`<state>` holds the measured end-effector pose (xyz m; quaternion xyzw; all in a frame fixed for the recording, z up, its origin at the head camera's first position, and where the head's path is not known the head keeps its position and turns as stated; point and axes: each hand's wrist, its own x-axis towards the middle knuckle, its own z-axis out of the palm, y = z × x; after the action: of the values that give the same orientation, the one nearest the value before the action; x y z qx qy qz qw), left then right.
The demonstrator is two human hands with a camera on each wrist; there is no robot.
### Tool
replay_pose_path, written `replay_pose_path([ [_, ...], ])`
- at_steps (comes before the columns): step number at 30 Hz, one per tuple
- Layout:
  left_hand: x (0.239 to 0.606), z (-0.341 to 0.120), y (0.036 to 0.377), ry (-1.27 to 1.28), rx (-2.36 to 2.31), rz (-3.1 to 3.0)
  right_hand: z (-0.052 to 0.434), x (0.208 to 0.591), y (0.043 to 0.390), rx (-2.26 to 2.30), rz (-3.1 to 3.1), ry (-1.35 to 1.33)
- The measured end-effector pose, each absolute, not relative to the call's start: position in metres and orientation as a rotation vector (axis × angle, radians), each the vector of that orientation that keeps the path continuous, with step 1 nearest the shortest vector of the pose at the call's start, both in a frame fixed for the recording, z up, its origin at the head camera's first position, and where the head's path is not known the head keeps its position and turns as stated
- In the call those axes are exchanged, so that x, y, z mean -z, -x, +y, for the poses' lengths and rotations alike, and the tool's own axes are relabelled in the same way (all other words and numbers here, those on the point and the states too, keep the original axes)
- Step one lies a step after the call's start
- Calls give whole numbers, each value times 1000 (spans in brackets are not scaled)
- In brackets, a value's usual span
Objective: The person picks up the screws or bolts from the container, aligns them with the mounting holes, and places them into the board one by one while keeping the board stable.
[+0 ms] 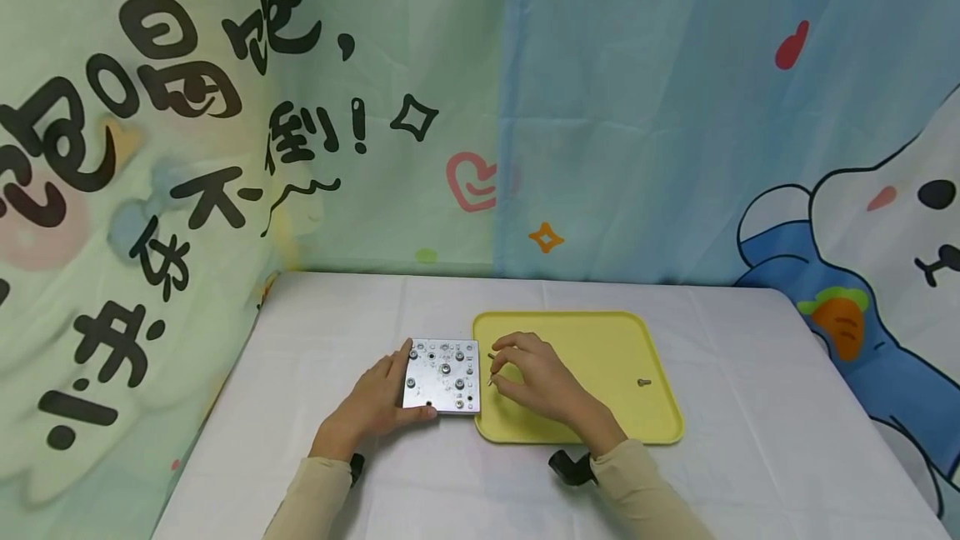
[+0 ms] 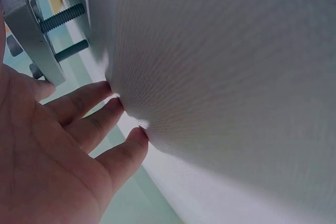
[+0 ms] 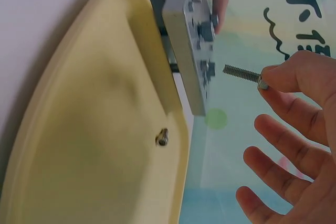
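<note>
A square metal plate [image 1: 431, 394] with several screws set through its holes sits at the tray's left edge. My left hand [image 1: 371, 402] holds it, fingers along the left side and thumb at the near edge. Threaded shanks [image 2: 63, 18] stick out beneath the plate in the left wrist view, and the other fingertips rest on the white cloth. Over the tray's left part, my right hand [image 1: 540, 382] pinches a screw [image 3: 244, 73] by its knurled head between thumb and index finger. Its threaded end points at the plate's top face; the remaining fingers are spread.
The yellow tray [image 1: 585, 332] lies right of the plate on a white-clothed table [image 1: 750, 407]. One loose screw [image 1: 644, 382] lies near the tray's right side. Another screw [image 3: 162, 137] shows in the tray near the plate. Printed curtains [image 1: 637, 148] hang behind.
</note>
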<state>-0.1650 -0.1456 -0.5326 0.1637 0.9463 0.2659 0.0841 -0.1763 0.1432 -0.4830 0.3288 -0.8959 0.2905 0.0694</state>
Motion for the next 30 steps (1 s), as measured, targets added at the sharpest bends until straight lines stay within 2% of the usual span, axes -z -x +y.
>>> replay_pose_path([
  [30,532,-146,164,-492,-809,2824,117,499,174,-855,-2686,-1096],
])
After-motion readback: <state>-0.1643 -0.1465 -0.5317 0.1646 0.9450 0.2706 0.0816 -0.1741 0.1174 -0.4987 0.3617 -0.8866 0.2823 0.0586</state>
